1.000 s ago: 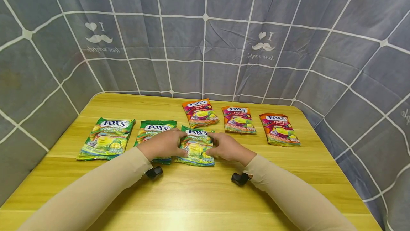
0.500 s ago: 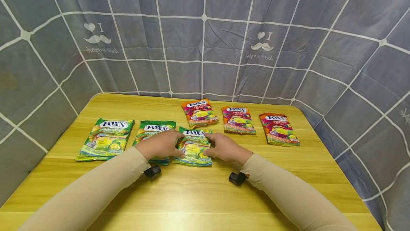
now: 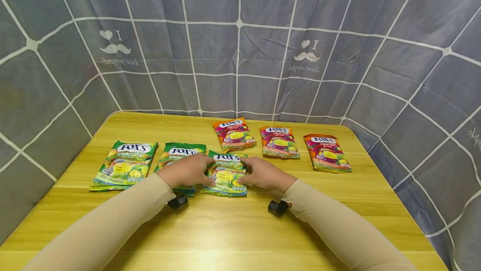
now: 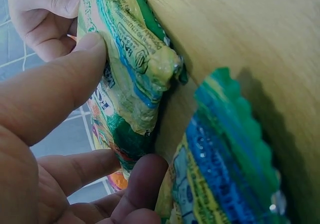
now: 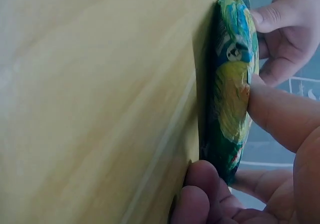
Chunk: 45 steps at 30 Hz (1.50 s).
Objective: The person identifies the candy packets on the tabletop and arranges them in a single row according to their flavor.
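Across the table, the held green bag has slid slightly leftward, lying near the table's middle. I'd guess it's light, soft, slippery, best taken by its sides, where left hand and right hand pinch it. I read FOX'S, SPRING TEA.

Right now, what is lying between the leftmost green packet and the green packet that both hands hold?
Another green packet lies there, partly hidden by the left hand; this shows in the head view.
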### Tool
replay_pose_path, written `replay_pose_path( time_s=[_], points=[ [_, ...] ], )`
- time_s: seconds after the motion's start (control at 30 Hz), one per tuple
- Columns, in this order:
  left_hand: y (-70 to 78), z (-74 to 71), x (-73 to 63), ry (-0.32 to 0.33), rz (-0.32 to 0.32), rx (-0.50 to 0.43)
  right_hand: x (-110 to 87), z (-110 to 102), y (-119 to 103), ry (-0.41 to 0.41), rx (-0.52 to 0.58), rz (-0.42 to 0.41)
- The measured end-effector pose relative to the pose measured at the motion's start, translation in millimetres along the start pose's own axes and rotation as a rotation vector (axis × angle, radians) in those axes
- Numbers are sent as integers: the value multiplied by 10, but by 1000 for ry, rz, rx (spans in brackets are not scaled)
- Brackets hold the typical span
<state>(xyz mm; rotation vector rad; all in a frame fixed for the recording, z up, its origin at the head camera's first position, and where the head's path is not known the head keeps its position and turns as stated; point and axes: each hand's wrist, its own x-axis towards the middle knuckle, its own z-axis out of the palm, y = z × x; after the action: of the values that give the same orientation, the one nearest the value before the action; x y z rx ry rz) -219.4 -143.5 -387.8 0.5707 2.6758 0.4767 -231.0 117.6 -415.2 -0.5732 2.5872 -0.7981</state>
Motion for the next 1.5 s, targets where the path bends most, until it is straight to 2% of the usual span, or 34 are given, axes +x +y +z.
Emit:
replay_pose_path(
  time_s=[0.23,0.87,1.5],
  points=[
    [-17,17,17,5,3,-6,24,-10,-3,-18,-34,-26],
    [31,36,14,-1,-14,-4,42,8,-35,-32,-86,3],
    [33,27,29,-13,-13,-33,67,-9,-38,-52,-58,1]
  ],
)
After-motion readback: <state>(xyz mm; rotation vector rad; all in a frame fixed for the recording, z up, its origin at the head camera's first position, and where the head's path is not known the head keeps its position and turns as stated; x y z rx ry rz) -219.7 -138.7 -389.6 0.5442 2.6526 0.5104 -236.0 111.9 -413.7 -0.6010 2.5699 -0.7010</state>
